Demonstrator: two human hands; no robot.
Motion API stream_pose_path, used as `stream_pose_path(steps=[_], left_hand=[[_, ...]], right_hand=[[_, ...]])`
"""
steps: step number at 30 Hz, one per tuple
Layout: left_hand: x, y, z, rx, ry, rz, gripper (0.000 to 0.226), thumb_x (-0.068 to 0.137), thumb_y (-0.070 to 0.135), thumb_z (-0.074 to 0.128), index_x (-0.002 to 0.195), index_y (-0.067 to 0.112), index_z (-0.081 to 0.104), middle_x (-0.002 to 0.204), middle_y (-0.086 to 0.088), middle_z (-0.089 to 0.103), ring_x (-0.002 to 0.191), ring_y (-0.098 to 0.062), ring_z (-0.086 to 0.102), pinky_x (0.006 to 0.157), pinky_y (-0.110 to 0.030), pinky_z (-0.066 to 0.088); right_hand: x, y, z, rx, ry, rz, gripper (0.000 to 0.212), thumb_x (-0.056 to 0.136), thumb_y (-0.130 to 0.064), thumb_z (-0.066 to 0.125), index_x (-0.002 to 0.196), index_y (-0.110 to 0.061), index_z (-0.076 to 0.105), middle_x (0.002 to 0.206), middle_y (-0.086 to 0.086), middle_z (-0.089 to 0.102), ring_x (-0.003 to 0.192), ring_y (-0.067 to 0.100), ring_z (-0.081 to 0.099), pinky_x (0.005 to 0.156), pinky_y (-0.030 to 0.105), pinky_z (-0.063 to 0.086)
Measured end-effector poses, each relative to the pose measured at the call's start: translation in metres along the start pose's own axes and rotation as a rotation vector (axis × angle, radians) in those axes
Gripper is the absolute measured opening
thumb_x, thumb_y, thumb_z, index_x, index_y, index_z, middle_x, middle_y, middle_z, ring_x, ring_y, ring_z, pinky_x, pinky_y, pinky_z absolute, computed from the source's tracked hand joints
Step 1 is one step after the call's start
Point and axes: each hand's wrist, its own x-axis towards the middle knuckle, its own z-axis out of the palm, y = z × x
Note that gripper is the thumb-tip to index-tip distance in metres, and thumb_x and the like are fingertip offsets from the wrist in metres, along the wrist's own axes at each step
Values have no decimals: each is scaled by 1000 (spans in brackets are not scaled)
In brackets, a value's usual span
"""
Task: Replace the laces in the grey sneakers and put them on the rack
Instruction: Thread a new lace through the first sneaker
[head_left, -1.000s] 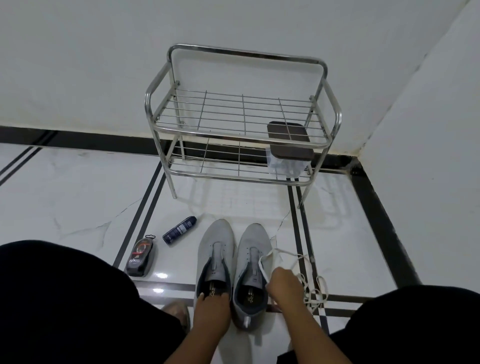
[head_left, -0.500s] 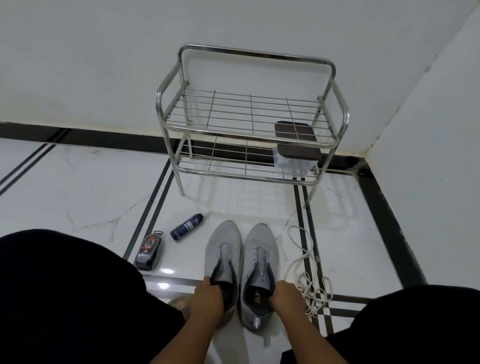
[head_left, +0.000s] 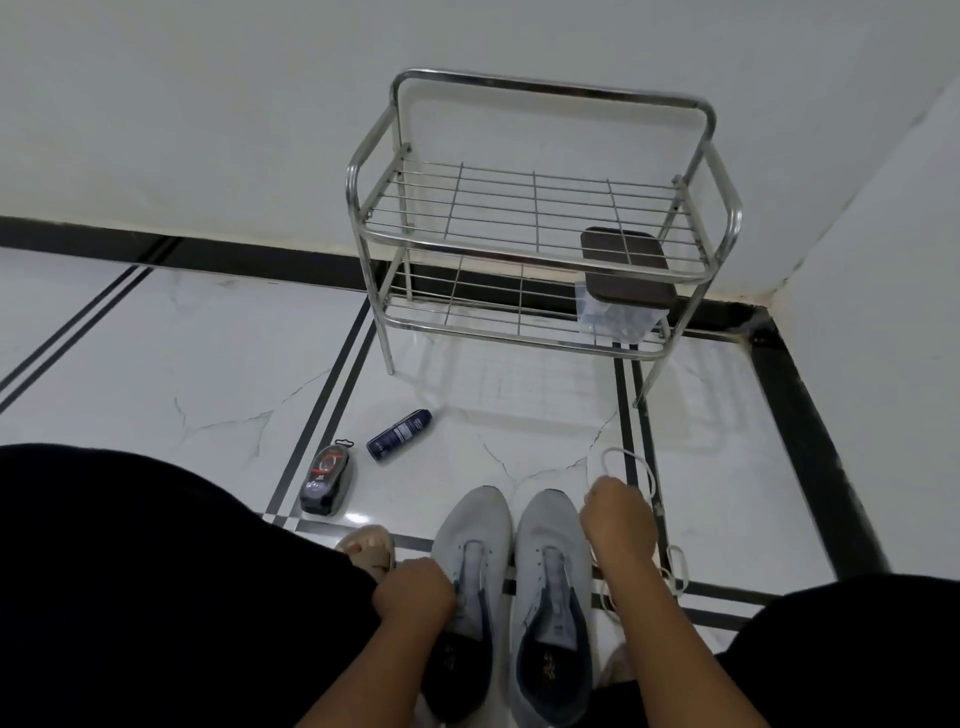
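Head view shows the grey sneakers (head_left: 511, 582) side by side on the floor (head_left: 156, 364) before the rack (head_left: 540, 218), left hand (head_left: 414, 597) gripping the left sneaker's collar, right hand (head_left: 618, 522) pinching the white lace (head_left: 631, 460) beside them.

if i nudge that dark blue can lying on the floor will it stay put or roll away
Probably rolls: the dark blue spray can lies on its side, a round cylinder on a glossy tiled floor. Nothing touches it; the shoe polish applicator lies apart, so little would stop it. It looks small, so likely light.
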Motion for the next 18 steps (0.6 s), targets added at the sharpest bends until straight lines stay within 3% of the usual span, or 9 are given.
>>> stream_pose_path(steps=[2, 5, 8, 12, 15, 18], left_hand=[[8, 5, -4, -93, 49, -3, 32, 95, 23, 40, 123, 15, 55, 124, -4, 60, 114, -21, 58, 86, -31, 46], [21, 17, 1, -219, 54, 36, 34, 92, 33, 43, 116, 11, 52, 118, -9, 61, 110, -27, 58, 88, -34, 47], [34, 24, 10, -279, 95, 25, 38, 93, 43, 40, 111, 12, 52, 113, -8, 58, 106, -28, 57, 85, -37, 47], [46, 24, 20, -278, 131, -11, 26, 94, 29, 41, 104, 11, 57, 109, -8, 59, 99, -28, 60, 75, -35, 47], [52, 21, 27, -282, 150, -29, 25, 92, 27, 42, 96, 12, 62, 102, -7, 65, 94, -27, 63, 73, -33, 49], [57, 17, 30, -302, 164, -42, 27, 92, 30, 45, 89, 16, 68, 95, -4, 68, 89, -23, 64, 65, -28, 42]], right_hand=[[4, -20, 1, 327, 56, -57, 21, 94, -8, 46, 98, -15, 65, 92, 4, 67, 78, 21, 61, 66, 31, 50], [-1, -39, 27, 663, -86, -48, 33, 92, -7, 49, 114, -30, 57, 89, 5, 69, 78, 21, 67, 68, 35, 56], [-6, -41, 63, 563, -214, -15, 20, 88, -13, 54, 100, -19, 69, 89, 2, 71, 81, 21, 67, 74, 37, 58], [-11, -40, 95, 432, -334, -89, 10, 87, -26, 65, 79, -24, 70, 81, -4, 68, 82, 15, 64, 73, 25, 49], [-9, -43, 109, 410, -385, -128, 9, 87, -27, 65, 79, -26, 68, 87, -2, 72, 85, 16, 65, 78, 27, 52], [-7, -46, 118, 239, -410, -224, 14, 90, -24, 59, 84, -22, 72, 93, 1, 69, 87, 19, 64, 78, 28, 50]])
